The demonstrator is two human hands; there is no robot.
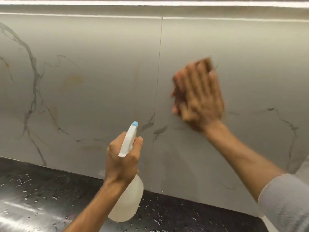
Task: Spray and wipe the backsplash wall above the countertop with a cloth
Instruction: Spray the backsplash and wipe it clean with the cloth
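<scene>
Right arm (242, 158) carries a light grey sleeve (284, 200), its cuff ending partway up the forearm, fabric soft and slightly rumpled. Left forearm (93, 208) bare to frame edge.

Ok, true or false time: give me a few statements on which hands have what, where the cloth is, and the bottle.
1. The left hand holds the bottle. True.
2. The cloth lies on the counter. False: the right hand presses it flat against the wall.
3. The right hand is to the right of the seam in the wall. True.
4. The nozzle of the bottle is red. False: it is blue.
</scene>
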